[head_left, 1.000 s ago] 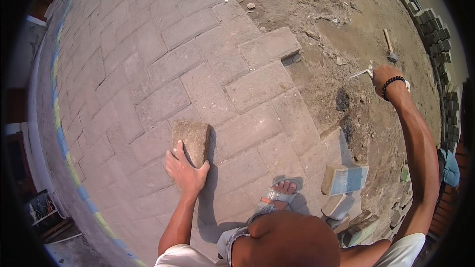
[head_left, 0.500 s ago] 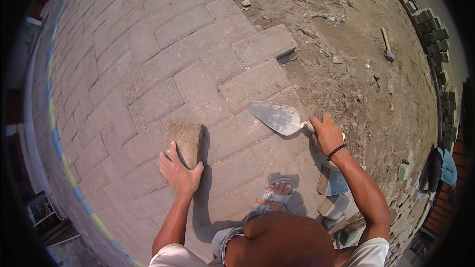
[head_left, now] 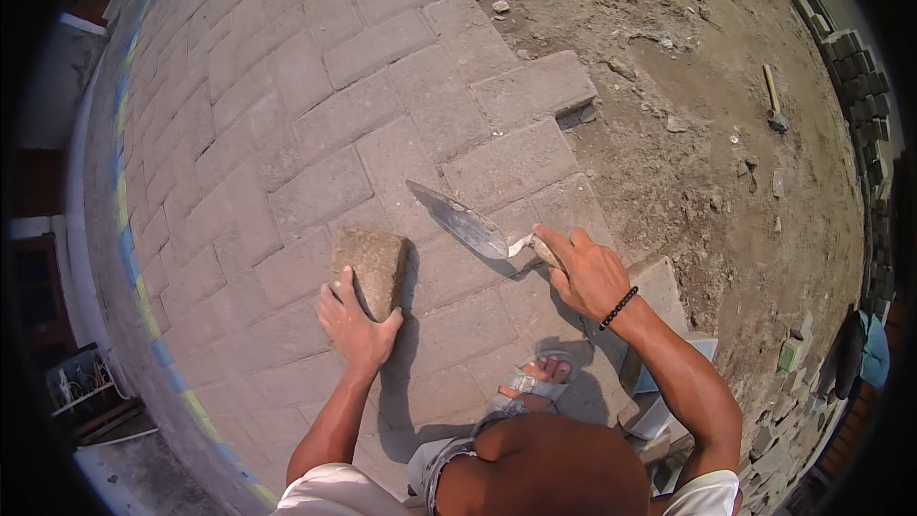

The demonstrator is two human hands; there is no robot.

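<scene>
My left hand [head_left: 361,327] grips a brownish paving brick [head_left: 372,263] by its near end, thumb on the right side and fingers on top. The brick casts a shadow on the laid pavers [head_left: 401,153] beneath it. In my right hand [head_left: 589,272] is a pointed trowel [head_left: 466,222], its handle wrapped by the fingers and its blade tilted, tip toward the upper left. The trowel blade hangs over the pavers to the right of the brick, apart from it. A dark beaded bracelet circles my right wrist.
Bare rough soil [head_left: 707,115] borders the stepped paver edge on the right, with a hammer [head_left: 775,100] lying on it. Loose bricks [head_left: 662,411] sit near my right elbow. Stacked blocks [head_left: 864,86] line the far right. My sandalled foot [head_left: 540,377] stands on the pavers.
My right hand has moved left with the trowel, bringing it closer to the brick and turning its blade more edge-on. My left hand keeps its hold on the brick.
</scene>
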